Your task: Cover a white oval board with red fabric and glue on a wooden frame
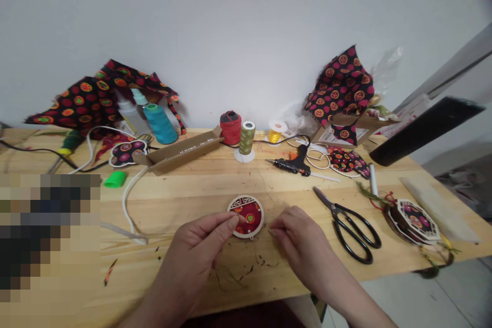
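A round pendant [249, 219] lies on the table between my hands, with a pale fretwork rim and dark red patterned fabric inside. My left hand [203, 241] is at its left edge, thumb and forefinger pinched over the fabric on a fine thread. Thin dark strands [230, 279] trail on the wood below that hand. Just right of the pendant, my right hand [302, 246] is closed in a pinch, apart from the rim; what its fingertips hold is too fine to make out. A faint thread comes down from the olive thread spool [247, 139] toward this hand.
Black-handled scissors [348, 225] lie right of my right hand, with stacked octagonal pendants [417, 221] beyond. A glue gun [292, 162], red spool [230, 129], yellow spool [274, 134] and cardboard tray [184, 151] stand behind. A white cable [126, 197] runs at left. Part of the lower left is pixelated.
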Motion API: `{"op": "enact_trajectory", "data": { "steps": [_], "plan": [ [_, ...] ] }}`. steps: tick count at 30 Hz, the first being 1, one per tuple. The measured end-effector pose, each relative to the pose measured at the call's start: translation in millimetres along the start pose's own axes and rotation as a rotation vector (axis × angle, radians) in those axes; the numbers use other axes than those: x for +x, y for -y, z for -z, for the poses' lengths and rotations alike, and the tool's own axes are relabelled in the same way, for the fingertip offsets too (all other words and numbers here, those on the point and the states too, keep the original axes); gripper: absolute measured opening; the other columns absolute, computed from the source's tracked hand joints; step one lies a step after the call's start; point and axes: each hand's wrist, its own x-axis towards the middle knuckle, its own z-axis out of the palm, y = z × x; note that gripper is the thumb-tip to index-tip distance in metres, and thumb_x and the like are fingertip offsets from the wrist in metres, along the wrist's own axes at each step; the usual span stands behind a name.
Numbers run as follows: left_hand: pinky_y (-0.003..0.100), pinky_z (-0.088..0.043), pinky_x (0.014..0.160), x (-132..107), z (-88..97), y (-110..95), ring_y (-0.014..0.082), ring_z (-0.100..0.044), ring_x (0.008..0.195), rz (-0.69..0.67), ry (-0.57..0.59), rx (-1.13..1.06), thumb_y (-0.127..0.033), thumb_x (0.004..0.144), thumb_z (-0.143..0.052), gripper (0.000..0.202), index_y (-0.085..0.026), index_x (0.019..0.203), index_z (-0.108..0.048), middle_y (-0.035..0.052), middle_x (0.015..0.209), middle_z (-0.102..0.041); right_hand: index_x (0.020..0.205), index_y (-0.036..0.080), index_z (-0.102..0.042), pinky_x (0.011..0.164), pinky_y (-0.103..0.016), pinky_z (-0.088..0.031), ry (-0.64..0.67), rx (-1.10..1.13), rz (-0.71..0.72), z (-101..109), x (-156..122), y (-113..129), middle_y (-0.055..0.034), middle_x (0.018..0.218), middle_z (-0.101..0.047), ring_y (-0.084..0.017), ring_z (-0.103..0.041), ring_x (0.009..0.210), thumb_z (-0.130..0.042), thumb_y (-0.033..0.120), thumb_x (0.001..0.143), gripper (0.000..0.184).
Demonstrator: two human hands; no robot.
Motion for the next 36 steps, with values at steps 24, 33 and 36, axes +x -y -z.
{"op": "enact_trajectory", "data": {
  "steps": [24, 33, 36],
  "plan": [
    [0.022, -0.045, 0.064, 2, -9.8, 3, 0.0159, -0.06, 0.07, 0.079, 0.196, -0.068, -0.037, 0.073, -0.068, 0.019, -0.025, 0.086, -0.077, 0.0003, 0.074, -0.074, 0.084, 0.019, -0.062, 0.066, -0.031, -0.043, -0.264, 0.165, 0.231, -11, -8, 24, -0.0042, 0.077, -0.062, -0.017, -0.054, 0.073, -0.05, 0.011, 0.085, 0.015],
    [0.025, -0.045, 0.086, 0, -6.2, 5, 0.0188, -0.064, 0.091, -0.235, 0.216, 0.159, -0.026, 0.079, -0.062, 0.014, -0.028, 0.078, -0.076, -0.0001, 0.089, -0.074, 0.08, 0.018, -0.067, 0.069, -0.026, -0.046, -0.161, 0.423, -0.016, 7, 4, 20, -0.004, 0.077, -0.063, -0.015, -0.058, 0.075, -0.051, 0.02, 0.087, 0.017],
    [0.026, -0.046, 0.085, -2, -6.9, 7, 0.0185, -0.064, 0.09, -0.362, 0.239, 0.285, -0.024, 0.082, -0.059, 0.017, -0.029, 0.081, -0.075, 0.0, 0.091, -0.074, 0.072, 0.016, -0.068, 0.066, -0.025, -0.045, -0.063, 0.589, -0.151, 10, 13, 20, -0.0028, 0.07, -0.063, -0.013, -0.057, 0.069, -0.054, 0.026, 0.084, 0.021]
  ]
}}
